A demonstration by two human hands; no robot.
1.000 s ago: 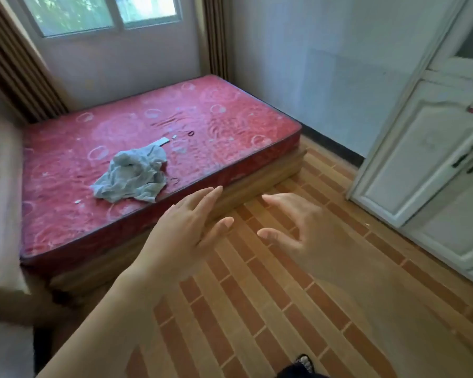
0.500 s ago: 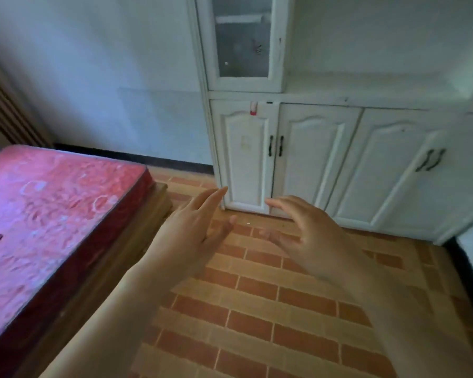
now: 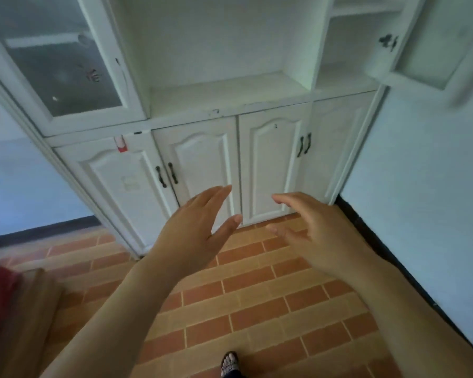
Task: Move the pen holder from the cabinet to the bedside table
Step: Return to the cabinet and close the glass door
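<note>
Empty hands facing the white cabinet (image 3: 230, 110)

Left hand (image 3: 194, 230) and right hand (image 3: 320, 233) are hovering apart over the brick-patterned floor (image 3: 257, 304), fingers spread open, holding nothing.

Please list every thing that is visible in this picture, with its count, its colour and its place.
cabinet: one, white, against the wall ahead, middle niche open
glass door: one, white frame, upper left of the cabinet, shut
open door: one, white, upper right, swung outward
lower doors: four, white, shut, along the cabinet's bottom
handles: two pairs, dark, on the lower doors
red tag: one, red and white, top of the leftmost lower door
floor: brick pattern, orange and tan
bed corner: one, red on wood, lower left
pen holder: not visible
foot: one, dark patterned shoe, bottom edge
left hand: open, empty
right hand: open, empty
</note>
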